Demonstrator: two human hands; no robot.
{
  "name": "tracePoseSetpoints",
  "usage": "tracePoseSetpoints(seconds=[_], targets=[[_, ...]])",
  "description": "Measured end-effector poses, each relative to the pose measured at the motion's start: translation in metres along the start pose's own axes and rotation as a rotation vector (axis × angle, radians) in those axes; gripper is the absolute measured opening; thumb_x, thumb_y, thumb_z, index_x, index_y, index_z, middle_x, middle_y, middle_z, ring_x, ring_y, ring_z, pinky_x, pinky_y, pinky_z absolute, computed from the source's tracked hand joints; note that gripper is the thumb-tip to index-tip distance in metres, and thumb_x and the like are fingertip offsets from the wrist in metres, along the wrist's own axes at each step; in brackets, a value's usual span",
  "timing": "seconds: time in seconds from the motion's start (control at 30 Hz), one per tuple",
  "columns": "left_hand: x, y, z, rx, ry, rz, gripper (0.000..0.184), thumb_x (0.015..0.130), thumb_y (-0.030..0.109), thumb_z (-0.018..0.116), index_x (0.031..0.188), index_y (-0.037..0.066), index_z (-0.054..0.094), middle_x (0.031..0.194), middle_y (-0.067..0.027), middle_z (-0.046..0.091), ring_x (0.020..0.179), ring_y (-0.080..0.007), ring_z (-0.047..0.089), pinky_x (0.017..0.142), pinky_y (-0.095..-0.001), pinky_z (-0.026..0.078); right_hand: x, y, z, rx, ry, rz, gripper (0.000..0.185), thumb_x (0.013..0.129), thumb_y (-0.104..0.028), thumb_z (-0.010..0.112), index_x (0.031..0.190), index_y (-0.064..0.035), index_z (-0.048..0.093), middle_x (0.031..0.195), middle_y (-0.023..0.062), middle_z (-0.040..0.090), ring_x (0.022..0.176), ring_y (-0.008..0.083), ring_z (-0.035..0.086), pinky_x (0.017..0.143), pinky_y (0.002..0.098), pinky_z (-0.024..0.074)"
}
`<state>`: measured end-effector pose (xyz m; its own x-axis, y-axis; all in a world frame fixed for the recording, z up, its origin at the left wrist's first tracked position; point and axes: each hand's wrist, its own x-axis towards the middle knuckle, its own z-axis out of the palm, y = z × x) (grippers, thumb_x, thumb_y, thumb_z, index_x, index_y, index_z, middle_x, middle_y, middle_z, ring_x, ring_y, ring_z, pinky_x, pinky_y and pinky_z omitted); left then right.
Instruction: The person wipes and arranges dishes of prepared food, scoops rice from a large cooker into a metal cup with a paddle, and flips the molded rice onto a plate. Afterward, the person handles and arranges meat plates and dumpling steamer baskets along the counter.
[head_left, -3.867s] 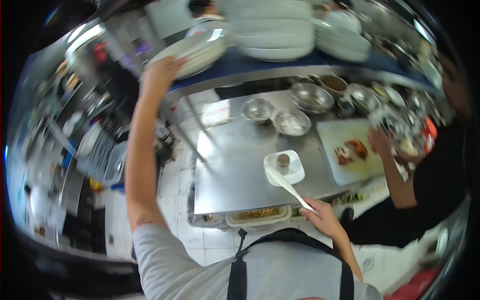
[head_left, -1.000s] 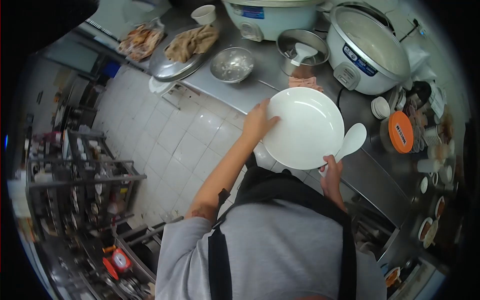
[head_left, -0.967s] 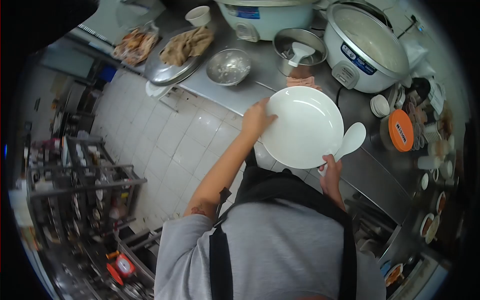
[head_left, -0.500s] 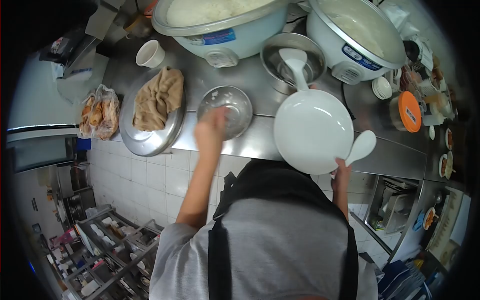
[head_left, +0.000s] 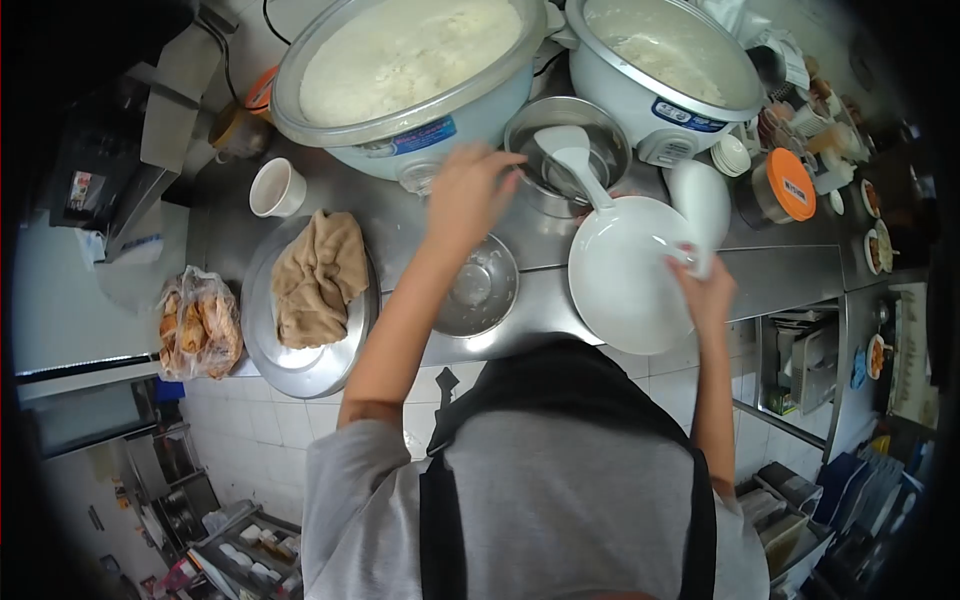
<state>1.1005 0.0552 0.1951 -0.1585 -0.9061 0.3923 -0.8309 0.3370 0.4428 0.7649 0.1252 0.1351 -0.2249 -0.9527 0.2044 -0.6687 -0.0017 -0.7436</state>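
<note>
My left hand (head_left: 470,195) is slightly blurred, its fingers stretched out and apart, holding nothing. Its fingertips are near the rim of a steel bowl (head_left: 520,125), in which a white rice paddle (head_left: 567,148) rests. Below that forearm a smaller steel bowl (head_left: 482,285) with rice grains stands at the counter's edge. My right hand (head_left: 708,292) grips the handle of a second white rice paddle (head_left: 700,205), raised upright and blurred. A white plate (head_left: 625,285) lies beside this hand; whether the fingers also touch it I cannot tell.
Two rice cookers full or partly full of rice, a large one (head_left: 420,140) and another (head_left: 655,115), stand behind. To the left are a paper cup (head_left: 277,188), a brown cloth (head_left: 320,280) on a round metal lid (head_left: 265,330), and bagged food (head_left: 197,325). An orange-lidded jar (head_left: 790,185) stands right.
My left hand has moved from the small bowl up towards the larger steel bowl. My right hand has risen with its paddle, now upright. The view has shifted slightly.
</note>
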Motion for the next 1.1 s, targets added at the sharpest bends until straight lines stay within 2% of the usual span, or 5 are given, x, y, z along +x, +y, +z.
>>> tracePoseSetpoints(seconds=[0.1, 0.23, 0.73, 0.87, 1.1], targets=[[0.040, -0.009, 0.070, 0.011, -0.114, 0.220, 0.021, 0.075, 0.029, 0.070, 0.090, 0.014, 0.073, 0.093, -0.0123, 0.062, 0.091, -0.0306, 0.056, 0.075, -0.0405, 0.048, 0.025, -0.057, 0.046, 0.018, -0.174, -0.432, 0.037, 0.067, -0.019, 0.082, 0.100, -0.0069, 0.069, 0.090, 0.0118, 0.066, 0.077, 0.0286, 0.065, 0.073, 0.0356, 0.0516], [0.045, 0.005, 0.065, -0.028, -0.398, 0.205, 0.028, 0.074, 0.038, 0.070, 0.083, 0.012, 0.072, 0.089, -0.0120, 0.059, 0.090, -0.0307, 0.053, 0.078, -0.0397, 0.045, 0.065, -0.060, 0.059, -0.002, -0.279, -0.395, 0.046, 0.063, -0.021, 0.084, 0.104, -0.0061, 0.067, 0.092, 0.0119, 0.065, 0.079, 0.0303, 0.064, 0.074, 0.0385, 0.0511], [0.072, -0.049, 0.048, 0.289, -0.037, 0.375, 0.006, 0.063, 0.013, 0.067, 0.068, 0.015, 0.068, 0.075, -0.0046, 0.053, 0.081, -0.0246, 0.056, 0.070, -0.0364, 0.047, 0.070, -0.090, 0.127, 0.036, -0.286, -0.737, 0.030, 0.074, -0.030, 0.075, 0.103, -0.0198, 0.069, 0.082, 0.0065, 0.068, 0.068, 0.0245, 0.066, 0.062, 0.0353, 0.0532], [0.073, -0.033, 0.066, 0.361, -0.280, 0.192, 0.014, 0.072, 0.023, 0.068, 0.077, 0.010, 0.069, 0.080, -0.0082, 0.064, 0.078, -0.0291, 0.064, 0.067, -0.0393, 0.052, 0.114, -0.081, 0.106, 0.105, 0.188, -0.423, 0.029, 0.076, -0.027, 0.074, 0.096, -0.0068, 0.068, 0.071, 0.0106, 0.066, 0.061, 0.0275, 0.065, 0.057, 0.0357, 0.0516], [0.098, -0.024, 0.134, 0.406, -0.565, -0.040, 0.018, 0.076, 0.017, 0.069, 0.090, 0.004, 0.071, 0.092, -0.0174, 0.069, 0.086, -0.0323, 0.068, 0.073, -0.0410, 0.055, 0.147, -0.057, 0.066, 0.222, 0.302, -0.077, 0.027, 0.072, -0.023, 0.079, 0.085, -0.0021, 0.067, 0.058, 0.0019, 0.059, 0.052, 0.0096, 0.053, 0.054, 0.0271, 0.0461]])
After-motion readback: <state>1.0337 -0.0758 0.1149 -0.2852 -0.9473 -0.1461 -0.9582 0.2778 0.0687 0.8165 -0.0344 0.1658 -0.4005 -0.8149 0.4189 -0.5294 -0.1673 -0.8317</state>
